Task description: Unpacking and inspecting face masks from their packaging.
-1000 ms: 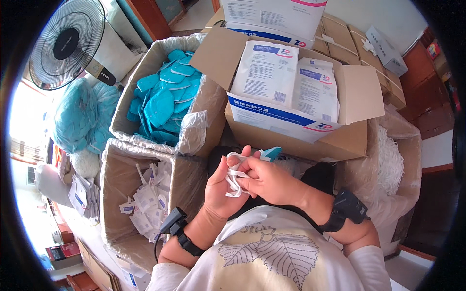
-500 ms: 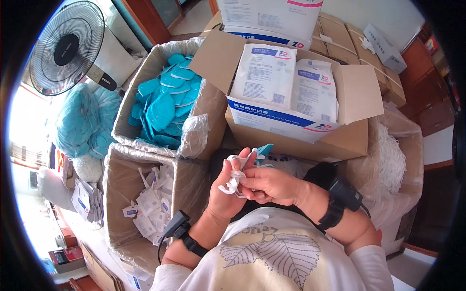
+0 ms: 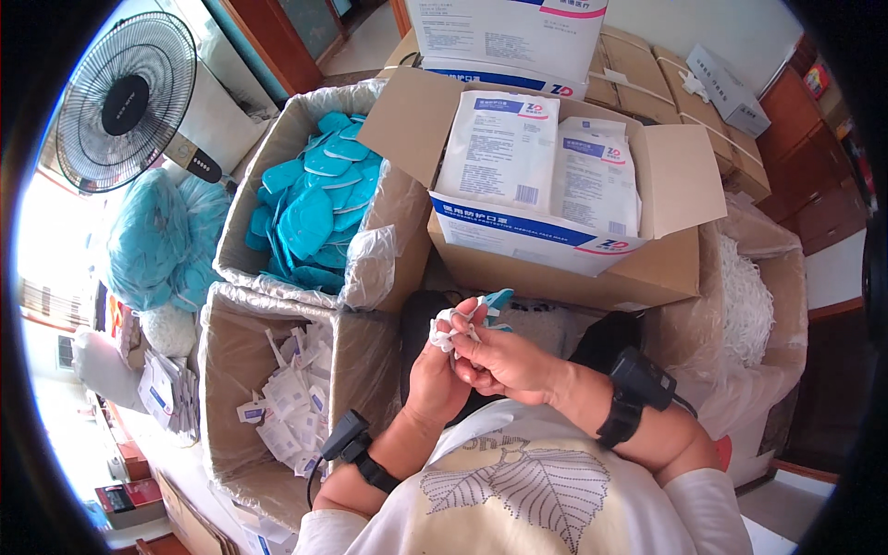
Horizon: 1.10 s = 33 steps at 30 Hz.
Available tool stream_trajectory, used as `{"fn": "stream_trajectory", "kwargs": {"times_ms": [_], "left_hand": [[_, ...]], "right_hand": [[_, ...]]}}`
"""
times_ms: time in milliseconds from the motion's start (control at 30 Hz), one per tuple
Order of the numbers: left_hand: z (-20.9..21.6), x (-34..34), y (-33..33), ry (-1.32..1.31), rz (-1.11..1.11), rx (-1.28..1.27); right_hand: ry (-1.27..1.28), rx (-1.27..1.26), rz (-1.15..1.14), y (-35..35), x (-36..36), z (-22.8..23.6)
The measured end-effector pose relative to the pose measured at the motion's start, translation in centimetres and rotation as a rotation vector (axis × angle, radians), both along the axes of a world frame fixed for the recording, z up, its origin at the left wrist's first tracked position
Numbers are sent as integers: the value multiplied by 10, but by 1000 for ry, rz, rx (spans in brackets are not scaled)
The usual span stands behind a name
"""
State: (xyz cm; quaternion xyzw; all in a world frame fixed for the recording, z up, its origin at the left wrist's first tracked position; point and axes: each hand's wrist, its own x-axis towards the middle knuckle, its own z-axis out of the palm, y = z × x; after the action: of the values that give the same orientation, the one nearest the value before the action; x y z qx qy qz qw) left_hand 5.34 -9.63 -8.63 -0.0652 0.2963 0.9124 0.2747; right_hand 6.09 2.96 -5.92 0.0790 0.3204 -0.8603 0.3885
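Note:
My left hand [image 3: 437, 377] is closed in front of my chest, its fingers around a bunched white elastic strap [image 3: 443, 338]. A teal face mask [image 3: 500, 300] pokes out behind the fingers, mostly hidden by both hands. My right hand [image 3: 514, 362] meets the left one, thumb and fingers pinched together on the strap. Beyond my hands stands a lined carton [image 3: 388, 250] heaped with loose teal masks [image 3: 319, 199]. Nearer on the left, another lined carton [image 3: 227, 388] holds small white printed slips [image 3: 294, 402].
An open carton [image 3: 564, 277] of white printed packets [image 3: 499, 148] stands ahead. At right, a lined carton [image 3: 782, 342] holds a mass of white straps [image 3: 743, 301]. A fan [image 3: 128, 102] and bagged teal masks [image 3: 148, 231] are at far left.
The strap end that hung below my left fingers is now gathered up between both hands. The teal mask and my hands have shifted slightly.

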Motion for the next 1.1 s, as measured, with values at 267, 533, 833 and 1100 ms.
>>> {"fn": "stream_trajectory", "kwargs": {"times_ms": [267,533,833,1100], "left_hand": [[-5,8,-2,40,17,-60],[2,2,-13,33,-116,-123],[-2,6,-8,186,-98,-481],[5,-13,-10,-294,164,137]], "right_hand": [[165,244,116,6,2,-9],[540,553,229,28,-5,4],[764,765,382,31,-12,13],[940,994,323,25,2,16]]}}
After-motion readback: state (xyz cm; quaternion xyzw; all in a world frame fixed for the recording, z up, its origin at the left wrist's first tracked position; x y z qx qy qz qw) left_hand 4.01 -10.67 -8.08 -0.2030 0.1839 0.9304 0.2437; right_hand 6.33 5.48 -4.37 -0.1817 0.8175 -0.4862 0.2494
